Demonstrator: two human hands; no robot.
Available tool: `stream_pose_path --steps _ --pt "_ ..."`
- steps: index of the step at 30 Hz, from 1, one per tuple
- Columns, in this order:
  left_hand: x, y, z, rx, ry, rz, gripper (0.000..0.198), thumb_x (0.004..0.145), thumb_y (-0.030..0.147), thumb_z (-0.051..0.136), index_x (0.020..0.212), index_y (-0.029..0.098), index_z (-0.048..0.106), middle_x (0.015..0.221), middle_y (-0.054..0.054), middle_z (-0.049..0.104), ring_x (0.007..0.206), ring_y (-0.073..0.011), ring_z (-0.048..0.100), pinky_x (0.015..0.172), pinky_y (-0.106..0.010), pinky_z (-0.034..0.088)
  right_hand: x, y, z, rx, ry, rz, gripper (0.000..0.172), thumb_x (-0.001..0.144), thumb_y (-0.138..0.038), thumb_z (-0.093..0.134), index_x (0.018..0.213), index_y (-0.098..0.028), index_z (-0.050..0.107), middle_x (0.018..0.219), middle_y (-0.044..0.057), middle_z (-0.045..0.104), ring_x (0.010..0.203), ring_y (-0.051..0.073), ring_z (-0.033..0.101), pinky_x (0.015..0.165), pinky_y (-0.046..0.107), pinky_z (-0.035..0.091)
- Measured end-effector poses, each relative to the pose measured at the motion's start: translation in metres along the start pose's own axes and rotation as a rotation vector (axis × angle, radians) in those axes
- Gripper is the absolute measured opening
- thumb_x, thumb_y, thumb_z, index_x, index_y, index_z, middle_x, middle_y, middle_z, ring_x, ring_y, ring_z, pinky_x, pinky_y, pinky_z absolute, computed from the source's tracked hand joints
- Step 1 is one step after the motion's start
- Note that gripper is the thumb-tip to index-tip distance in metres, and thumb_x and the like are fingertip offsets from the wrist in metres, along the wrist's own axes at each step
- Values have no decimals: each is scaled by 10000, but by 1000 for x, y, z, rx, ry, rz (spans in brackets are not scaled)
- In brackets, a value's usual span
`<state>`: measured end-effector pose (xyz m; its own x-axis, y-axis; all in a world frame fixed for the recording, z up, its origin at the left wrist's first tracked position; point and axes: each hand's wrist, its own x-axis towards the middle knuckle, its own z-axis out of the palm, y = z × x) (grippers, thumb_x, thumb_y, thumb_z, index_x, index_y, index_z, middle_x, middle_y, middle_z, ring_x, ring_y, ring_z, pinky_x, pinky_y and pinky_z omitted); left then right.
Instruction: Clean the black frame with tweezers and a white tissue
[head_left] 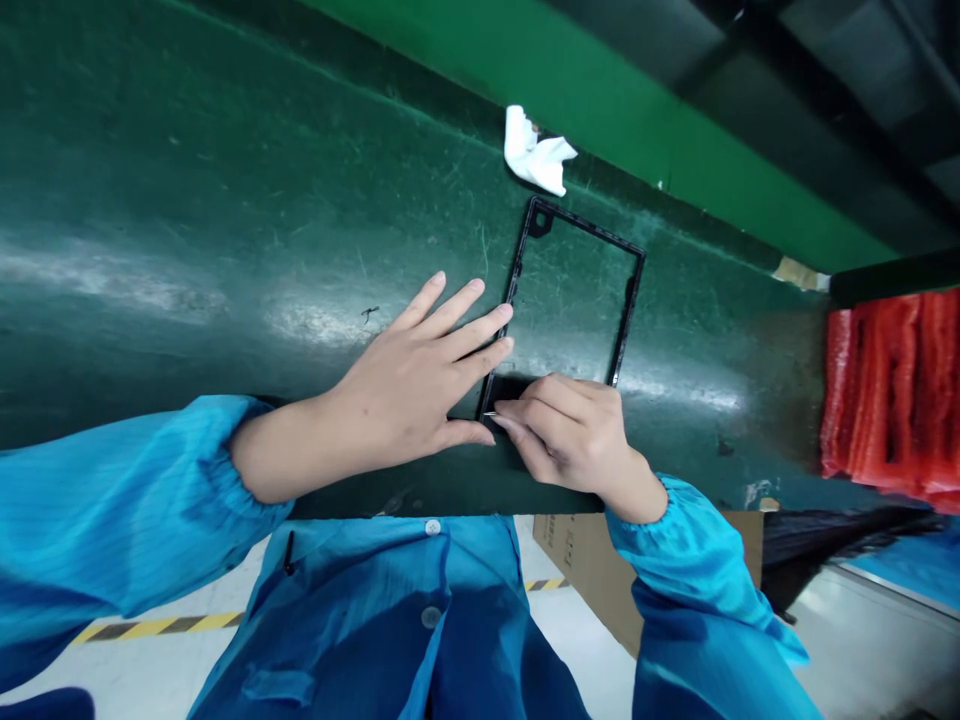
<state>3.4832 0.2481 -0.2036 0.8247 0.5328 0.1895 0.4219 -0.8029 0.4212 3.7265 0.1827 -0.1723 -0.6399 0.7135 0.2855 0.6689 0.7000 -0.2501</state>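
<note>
A black rectangular frame point(628, 305) lies flat on the green worktop, its near end partly covered by my hands. My left hand point(405, 385) is open, palm down, fingers spread, with the fingertips at the frame's left side bar. Over the near end, my right hand point(574, 430) is closed in a pinch. From its fingertips sticks out a small pointed silvery tool point(490, 413), whose tip is at the frame's near left corner. The rest of that tool is hidden in the fingers, so its exact kind does not show.
Crumpled white tissue point(536, 155) lies beyond the frame, by the green ledge point(600, 110). Thin black scraps point(370, 314) are on the worktop point(150, 200) to the left. Red bubble-wrap bags point(892, 390) stand at the right; a cardboard box point(592, 570) is below the near edge.
</note>
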Motion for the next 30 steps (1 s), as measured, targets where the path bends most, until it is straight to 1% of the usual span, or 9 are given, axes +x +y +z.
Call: stream_pose_path --steps 4,7,11,18,23,27,30 --pt "0 0 -1 10 -7 6 841 968 682 721 1601 171 506 1727 -157 377 1641 -458 218 1341 -729 180 -1 6 0 67 32 16 72 1037 -189 665 1008 -171 729 869 32 706 715 144 637 613 293 492" --pt "0 0 0 12 -3 12 844 970 694 712 1607 182 501 1726 -156 380 1640 -459 223 1337 -732 186 -1 8 -1 64 2 2 75 1030 -193 681 1042 -156 745 893 45 714 735 157 644 620 305 499" --pt "-1 0 0 6 -1 8 866 964 696 716 1607 158 500 1721 -167 385 1636 -468 224 1340 -733 184 -1 6 -3 19 -36 -7 130 1046 -222 666 1107 -153 757 886 43 712 743 161 639 611 310 488" --pt "-1 -2 -1 -23 4 19 857 974 685 711 1619 171 479 1721 -162 385 1638 -466 223 1337 -738 178 -1 8 -6 12 -83 -36 136 1051 -208 655 1096 -154 771 890 51 704 770 168 624 621 306 484" --pt "-2 -2 1 -32 14 26 860 987 690 688 1628 167 455 1723 -168 377 1638 -472 211 1329 -751 170 -1 7 -5 -3 -59 -46 132 1059 -175 647 1103 -159 770 881 45 720 747 162 630 617 306 488" --pt "-3 -3 2 -46 20 28 844 991 685 688 1639 203 442 1723 -151 383 1638 -470 215 1323 -763 168 -1 6 -5 2 -41 -63 133 1043 -151 663 1123 -147 770 854 37 724 723 163 623 590 317 481" --pt "-3 -4 2 -35 20 29 860 974 685 714 1625 186 455 1722 -155 382 1637 -470 217 1329 -753 165 0 7 -6 20 -38 -82 127 1026 -140 686 1112 -121 778 846 45 726 705 169 612 568 333 469"
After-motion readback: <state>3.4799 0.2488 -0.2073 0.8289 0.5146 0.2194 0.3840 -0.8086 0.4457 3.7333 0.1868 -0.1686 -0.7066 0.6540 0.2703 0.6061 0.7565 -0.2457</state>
